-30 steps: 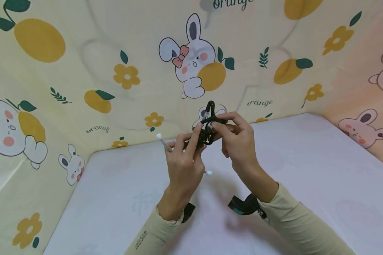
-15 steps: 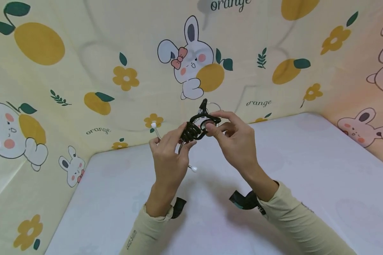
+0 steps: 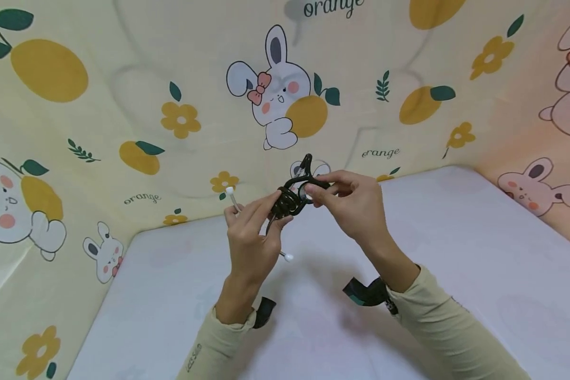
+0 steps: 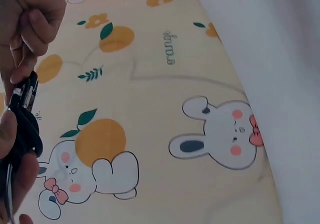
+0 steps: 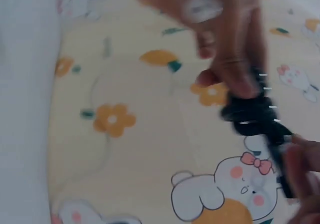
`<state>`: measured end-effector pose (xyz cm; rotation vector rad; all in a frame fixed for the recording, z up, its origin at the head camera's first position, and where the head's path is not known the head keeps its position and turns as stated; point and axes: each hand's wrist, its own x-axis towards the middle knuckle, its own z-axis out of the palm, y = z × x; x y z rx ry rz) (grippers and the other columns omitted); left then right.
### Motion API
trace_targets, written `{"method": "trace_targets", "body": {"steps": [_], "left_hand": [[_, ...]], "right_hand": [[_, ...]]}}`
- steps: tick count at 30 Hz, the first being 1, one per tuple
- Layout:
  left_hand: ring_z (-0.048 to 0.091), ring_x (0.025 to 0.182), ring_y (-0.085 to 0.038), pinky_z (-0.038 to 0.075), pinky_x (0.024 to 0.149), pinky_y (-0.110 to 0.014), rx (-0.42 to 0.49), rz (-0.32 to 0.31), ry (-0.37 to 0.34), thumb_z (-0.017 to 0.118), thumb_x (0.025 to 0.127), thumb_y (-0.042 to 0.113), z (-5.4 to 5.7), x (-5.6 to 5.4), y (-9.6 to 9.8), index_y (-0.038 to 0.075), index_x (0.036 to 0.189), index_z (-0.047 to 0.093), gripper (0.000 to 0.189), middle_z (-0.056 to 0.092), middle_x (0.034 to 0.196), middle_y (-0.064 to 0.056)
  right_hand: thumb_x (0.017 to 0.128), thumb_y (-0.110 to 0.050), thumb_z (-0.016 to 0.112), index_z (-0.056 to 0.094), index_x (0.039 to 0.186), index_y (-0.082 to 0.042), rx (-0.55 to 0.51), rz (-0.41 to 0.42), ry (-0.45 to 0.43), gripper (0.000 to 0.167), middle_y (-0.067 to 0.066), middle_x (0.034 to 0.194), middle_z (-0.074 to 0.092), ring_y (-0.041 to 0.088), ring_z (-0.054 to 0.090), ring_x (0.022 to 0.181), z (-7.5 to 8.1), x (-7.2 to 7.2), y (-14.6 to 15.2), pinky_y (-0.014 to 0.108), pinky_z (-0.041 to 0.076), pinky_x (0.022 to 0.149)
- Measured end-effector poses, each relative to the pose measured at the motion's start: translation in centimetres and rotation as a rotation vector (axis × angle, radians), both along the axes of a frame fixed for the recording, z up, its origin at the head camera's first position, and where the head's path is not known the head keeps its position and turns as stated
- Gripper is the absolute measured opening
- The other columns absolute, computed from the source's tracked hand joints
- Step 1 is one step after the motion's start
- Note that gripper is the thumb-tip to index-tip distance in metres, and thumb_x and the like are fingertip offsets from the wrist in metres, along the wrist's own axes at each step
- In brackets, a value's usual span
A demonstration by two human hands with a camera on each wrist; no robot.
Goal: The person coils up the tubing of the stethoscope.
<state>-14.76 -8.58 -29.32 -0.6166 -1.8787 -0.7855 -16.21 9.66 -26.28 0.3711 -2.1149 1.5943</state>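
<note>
Both hands hold a stethoscope up in front of the patterned backdrop. Its black tubing (image 3: pixel 287 202) is wound into a tight bundle, gripped by the left hand (image 3: pixel 252 237) between fingers and thumb. Metal ear tubes run past that hand, with one white ear tip (image 3: pixel 230 190) above it and another below. At the bundle's right side, the right hand (image 3: pixel 361 211) pinches a tubing loop beside the round chest piece (image 3: pixel 306 193). A black loop sticks up over the bundle. In the right wrist view the bundle (image 5: pixel 247 114) is blurred, with right fingers (image 5: pixel 302 176) below it.
Below the hands lies a white table surface (image 3: pixel 171 295). A cream backdrop (image 3: pixel 199 68) printed with rabbits, oranges and flowers rises behind it and at both sides. Black straps (image 3: pixel 367 292) hang from the wrists.
The left hand has moved left and slightly down with the wound tubing, so the bundle and chest piece show more plainly. The right hand keeps its pinch, and the head view has shifted slightly.
</note>
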Motion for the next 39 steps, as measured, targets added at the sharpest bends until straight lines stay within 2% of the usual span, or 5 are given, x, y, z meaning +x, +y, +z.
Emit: {"method": "trace_targets", "body": {"steps": [5,10,18,27,39], "left_hand": [[0.069,0.071,-0.022,0.026,0.077,-0.037,0.053,-0.017,-0.071,0.083,0.079,0.012,0.3,0.4,0.1,0.000,0.114,0.072,0.039,0.077,0.098,-0.013],[0.071,0.071,-0.023,0.033,0.076,-0.037,0.111,0.008,-0.138,0.084,0.079,0.012,0.5,0.8,0.2,0.000,0.114,0.073,0.039,0.077,0.098,-0.013],[0.070,0.074,-0.024,0.041,0.092,-0.056,0.164,0.021,-0.206,0.083,0.079,0.011,0.5,1.1,-0.1,0.001,0.114,0.073,0.038,0.077,0.098,-0.013],[0.067,0.073,-0.022,0.042,0.084,-0.046,0.142,0.000,-0.221,0.083,0.080,0.013,0.6,1.1,-0.1,0.002,0.116,0.073,0.039,0.077,0.100,-0.012],[0.065,0.072,-0.022,0.041,0.072,-0.035,-0.026,0.031,-0.095,0.083,0.080,0.016,1.3,1.3,0.1,0.001,0.114,0.073,0.039,0.077,0.099,-0.012]], "right_hand": [[0.082,-0.024,0.082,0.080,0.100,-0.007,0.130,-0.203,0.461,0.024,0.007,0.066,0.073,0.008,0.048,0.041,-0.9,-0.2,-1.1,0.021,0.026,0.041],[0.082,-0.022,0.081,0.075,0.107,-0.001,0.349,-0.316,0.654,0.033,0.012,0.076,0.076,0.014,0.050,0.040,-1.9,-0.4,-1.7,0.022,0.029,0.041],[0.085,-0.027,0.078,0.068,0.114,0.000,0.457,-0.275,0.611,0.041,0.008,0.076,0.073,0.012,0.050,0.046,-2.0,-0.2,-2.0,0.022,0.035,0.043],[0.089,-0.023,0.076,0.068,0.113,-0.001,0.417,-0.221,0.551,0.034,0.006,0.073,0.059,0.017,0.049,0.060,-1.3,-0.3,-1.6,0.026,0.038,0.050],[0.086,-0.013,0.074,0.075,0.099,0.001,0.339,-0.258,0.649,0.019,0.009,0.068,0.057,0.015,0.045,0.058,-1.3,-0.9,-0.6,0.026,0.034,0.049]]}}
